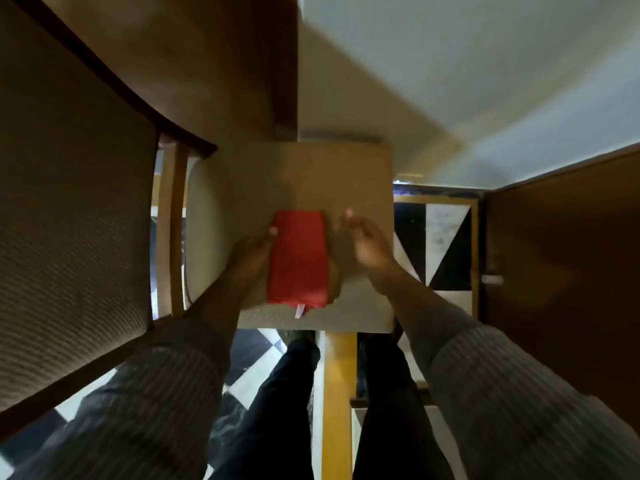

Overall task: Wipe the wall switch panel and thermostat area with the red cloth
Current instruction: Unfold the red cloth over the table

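Item: pick-up of the red cloth, view from above, somewhat blurred.

Step in hand, judged: gathering the cloth before any wiping. Best done by closing both hands on its long edges and lifting it folded, so that a flat pad is ready for the wall; the small tag at its near edge is better left hanging than pinched. Switch panel and thermostat are not in view, so the person would need to look up and find them first.

Room, largest first:
- Pale wall [467, 64], beyond and to the right of the hands.
- Dark wooden door or cabinet face [561, 265], right of the right hand, with a small light handle.
- Upholstered chair back [69, 220], left of the left hand, in a woven fabric with a dark wood frame.
- Floor [446, 244] of black-and-white tiles, below and beside the right hand.
- Padded seat [311, 174] in tan weave (a stool or chair seat, I cannot tell which), directly under both hands.

Task things:
- Red cloth [298, 258], folded to a tall rectangle, lying flat on the seat between the hands.
- Left hand [252, 258], touching the cloth's left edge, thumb on it; fingers partly curled, not yet closed around it.
- Right hand [369, 244], just beside the cloth's right edge, spread loosely and holding nothing.
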{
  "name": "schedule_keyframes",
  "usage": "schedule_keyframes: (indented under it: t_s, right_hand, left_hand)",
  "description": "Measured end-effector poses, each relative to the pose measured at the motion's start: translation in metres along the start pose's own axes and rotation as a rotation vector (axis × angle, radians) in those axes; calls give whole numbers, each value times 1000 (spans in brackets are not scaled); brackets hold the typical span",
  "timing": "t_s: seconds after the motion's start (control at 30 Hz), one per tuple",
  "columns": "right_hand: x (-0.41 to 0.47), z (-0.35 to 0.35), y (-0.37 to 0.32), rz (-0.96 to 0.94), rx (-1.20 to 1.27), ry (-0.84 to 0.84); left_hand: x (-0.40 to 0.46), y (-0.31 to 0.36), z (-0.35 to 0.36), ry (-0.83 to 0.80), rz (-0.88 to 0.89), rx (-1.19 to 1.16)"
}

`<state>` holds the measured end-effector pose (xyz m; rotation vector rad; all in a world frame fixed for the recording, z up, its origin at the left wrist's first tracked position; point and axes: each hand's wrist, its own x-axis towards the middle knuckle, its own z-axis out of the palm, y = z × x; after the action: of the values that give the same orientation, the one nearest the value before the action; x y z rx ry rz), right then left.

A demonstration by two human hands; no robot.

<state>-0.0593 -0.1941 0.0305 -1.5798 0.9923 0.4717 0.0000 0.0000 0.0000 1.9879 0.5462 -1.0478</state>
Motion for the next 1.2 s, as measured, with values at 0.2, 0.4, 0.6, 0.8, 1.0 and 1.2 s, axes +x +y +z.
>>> schedule_keyframes:
  t_s: [0.2,0.4,0.6,0.8,1.0,1.2]
  right_hand:
    - [29,36,30,25,-159,-67]
    - [44,44,38,62,-199,-47]
    - [28,23,18,-4,-126,-48]
    - [0,-26,-21,-121,-112,73]
    - [-36,-92,-68,-276,-3,192]
    - [-88,-161,-105,-430,118,296]
  left_hand:
    - [22,-16,34,6,-37,-31]
    - [34,-12,43,-39,-82,-15]
    - [11,8,42,-49,-28,-137]
    - [-30,65,45,-46,163,-156]
    - [-79,136,54,-67,383,-149]
    - [-153,204,70,-75,566,-183]
